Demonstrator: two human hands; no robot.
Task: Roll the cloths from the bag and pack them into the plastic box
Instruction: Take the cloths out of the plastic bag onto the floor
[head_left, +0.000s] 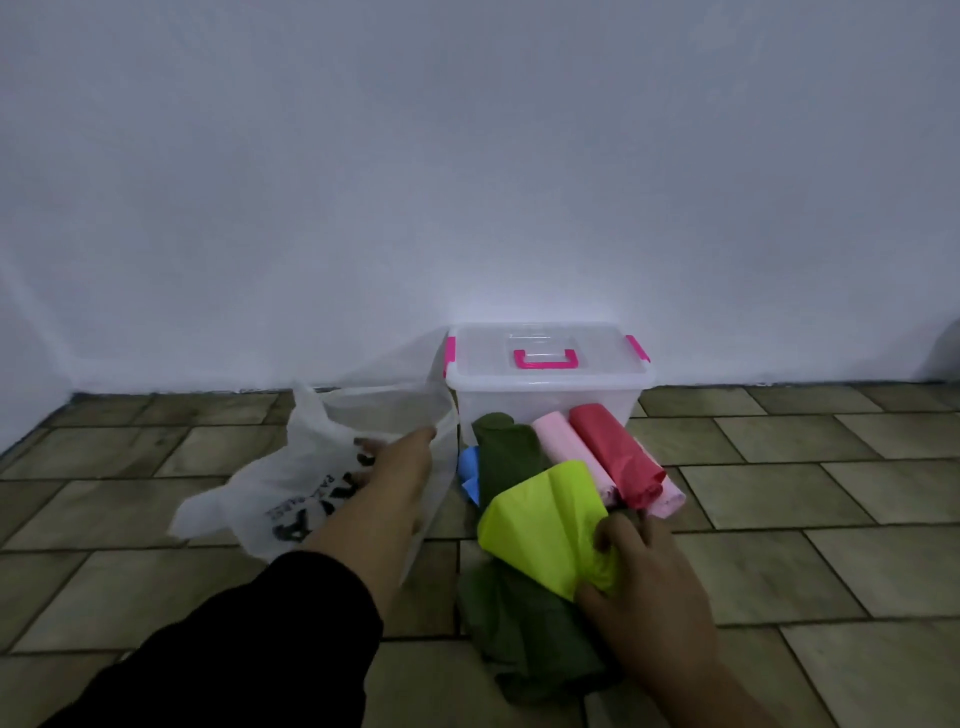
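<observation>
My right hand (644, 587) had its fingers curled round a bunched corner of the thin lime-green cloth (540, 514), which fanned out flat beyond my fingertips. Under those fingers lay a crumpled dark green cloth (524, 639), loose on the floor. Just past the lime sheet, away from my fingertips, lay the rolled pieces side by side: a dark green roll (501, 457), a pale pink roll (558, 439) and a red roll (613, 452), with a scrap of blue cloth (468, 465) peeping out on the thumb side. Beyond them stood the clear plastic box (545, 395) with pink latches and a pink handle, its lid on, backed against the wall.

My left hand (400, 478), out of a black sleeve (234, 654), reached forward with fingers fairly straight and relaxed, resting against the thin white plastic bag (306, 467) with dark printing, whose mouth stood open beyond my fingertips.

All of it sat on a floor of olive-brown rectangular tiles (779, 519) with dark joints, meeting a plain white wall (467, 156) in dim light.
</observation>
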